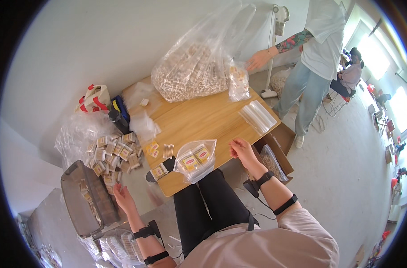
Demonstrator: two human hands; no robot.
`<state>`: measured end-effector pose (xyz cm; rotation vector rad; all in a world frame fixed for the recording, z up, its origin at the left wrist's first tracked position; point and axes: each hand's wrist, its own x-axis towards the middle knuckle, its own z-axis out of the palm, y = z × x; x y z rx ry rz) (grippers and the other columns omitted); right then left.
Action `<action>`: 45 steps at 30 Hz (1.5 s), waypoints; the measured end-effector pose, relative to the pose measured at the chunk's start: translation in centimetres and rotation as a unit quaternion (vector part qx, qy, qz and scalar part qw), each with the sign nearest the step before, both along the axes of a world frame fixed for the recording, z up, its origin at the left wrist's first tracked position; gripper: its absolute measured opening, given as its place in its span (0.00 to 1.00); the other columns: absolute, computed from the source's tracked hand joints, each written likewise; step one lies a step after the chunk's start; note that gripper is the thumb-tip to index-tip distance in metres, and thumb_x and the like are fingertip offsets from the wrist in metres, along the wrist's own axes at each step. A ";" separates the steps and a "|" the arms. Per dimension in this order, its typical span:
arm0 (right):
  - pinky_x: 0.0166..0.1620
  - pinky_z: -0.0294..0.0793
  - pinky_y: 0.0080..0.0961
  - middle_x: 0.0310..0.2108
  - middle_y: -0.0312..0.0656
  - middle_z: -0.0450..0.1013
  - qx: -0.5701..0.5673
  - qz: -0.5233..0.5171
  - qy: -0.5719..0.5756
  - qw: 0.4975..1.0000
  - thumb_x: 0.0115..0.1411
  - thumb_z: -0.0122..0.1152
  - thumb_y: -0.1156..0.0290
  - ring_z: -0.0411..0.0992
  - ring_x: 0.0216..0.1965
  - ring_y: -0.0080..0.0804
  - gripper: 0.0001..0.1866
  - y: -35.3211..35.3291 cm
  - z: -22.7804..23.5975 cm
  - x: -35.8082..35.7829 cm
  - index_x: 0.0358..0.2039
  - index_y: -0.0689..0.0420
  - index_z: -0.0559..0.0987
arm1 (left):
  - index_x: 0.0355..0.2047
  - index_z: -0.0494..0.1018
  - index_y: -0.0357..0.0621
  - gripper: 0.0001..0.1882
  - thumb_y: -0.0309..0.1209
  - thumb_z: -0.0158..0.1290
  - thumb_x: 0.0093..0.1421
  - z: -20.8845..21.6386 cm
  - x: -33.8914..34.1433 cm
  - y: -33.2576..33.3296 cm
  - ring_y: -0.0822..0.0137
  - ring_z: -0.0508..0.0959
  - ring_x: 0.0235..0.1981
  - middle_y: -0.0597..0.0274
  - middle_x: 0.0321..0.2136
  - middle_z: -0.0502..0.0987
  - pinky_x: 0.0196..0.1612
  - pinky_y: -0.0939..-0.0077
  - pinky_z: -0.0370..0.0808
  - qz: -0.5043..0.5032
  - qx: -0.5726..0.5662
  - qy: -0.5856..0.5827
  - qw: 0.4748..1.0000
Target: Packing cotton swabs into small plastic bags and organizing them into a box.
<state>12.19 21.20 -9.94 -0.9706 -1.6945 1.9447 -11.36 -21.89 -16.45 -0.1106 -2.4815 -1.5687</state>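
My left hand (pixel 124 199) is over the floor left of the table, beside a heap of small packs (pixel 116 152) that look like cotton swabs. Its fingers are loosely stretched, and nothing shows in them. Above the table's right part, my right hand (pixel 243 151) has its fingers curled in, with nothing visible between them. Between my hands, a clear zip bag (pixel 195 157) lies at the near table edge, holding packs with yellow labels. Just left of it are a small bundle of swabs (pixel 168 151), several yellow cards (pixel 152 148) and another swab pack (pixel 159 171).
A grey plastic bin (pixel 89 201) stands at left. On the wooden table (pixel 194 118) are a big clear sack of swabs (pixel 190 71) and flat clear bags (pixel 258 117). A co-worker's hand (pixel 259 59) touches a filled bag (pixel 239 82). A cardboard box (pixel 281 154) sits at right.
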 end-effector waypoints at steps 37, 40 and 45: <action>0.23 0.64 0.14 0.21 0.30 0.70 0.041 0.064 -0.113 0.991 0.64 0.53 0.66 0.67 0.21 0.16 0.09 3.2 -4.2 -1.9 0.39 0.57 0.76 | 0.45 0.68 0.35 0.25 0.42 0.58 0.55 -6.7 -8.8 5.7 0.47 0.75 0.43 0.47 0.41 0.75 0.48 0.58 0.71 -0.048 -0.239 -0.062 0.968; 0.23 0.65 0.13 0.21 0.30 0.71 -0.012 0.052 -0.121 0.991 0.64 0.53 0.67 0.67 0.20 0.16 0.08 2.8 -5.4 0.6 0.36 0.57 0.76 | 0.42 0.68 0.32 0.30 0.45 0.62 0.50 -7.2 -10.0 8.5 0.47 0.75 0.44 0.41 0.40 0.75 0.47 0.57 0.72 0.037 -0.247 -0.059 0.966; 0.23 0.65 0.13 0.20 0.30 0.71 -0.065 0.027 -0.128 0.989 0.63 0.54 0.68 0.67 0.19 0.17 0.06 1.7 -6.2 2.6 0.34 0.56 0.76 | 0.40 0.69 0.32 0.32 0.47 0.65 0.46 -6.9 -11.2 9.8 0.47 0.77 0.41 0.42 0.37 0.76 0.43 0.58 0.74 0.025 -0.298 -0.108 0.948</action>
